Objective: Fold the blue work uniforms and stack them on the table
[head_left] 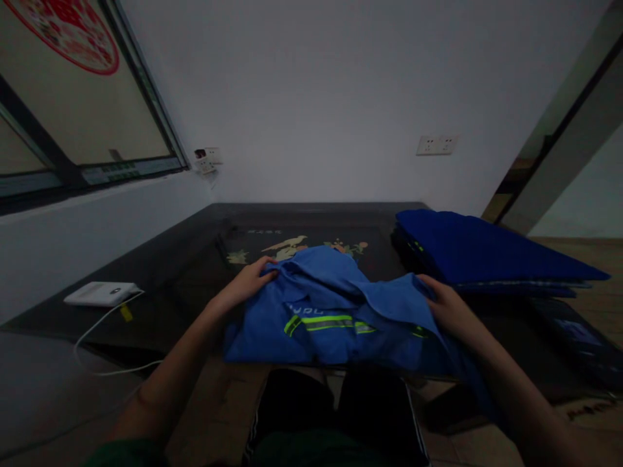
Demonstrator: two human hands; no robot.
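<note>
A blue work jacket (321, 285) with yellow-green reflective stripes and pale lettering lies bunched at the front edge of the dark table (185, 253). My left hand (253, 282) pinches its cloth at the upper left, thumb and fingers closed on the fabric. At the right side, my right hand (445, 305) grips a raised fold of the same jacket, with some fingers hidden behind the cloth. Part of the jacket hangs down by my right forearm.
Folded darker blue cloth (477, 250) is stacked at the table's right. A white power bank (102, 294) with a white cable (87, 331) lies at the left. A dark device (577, 334) rests at the far right. Walls stand behind and left.
</note>
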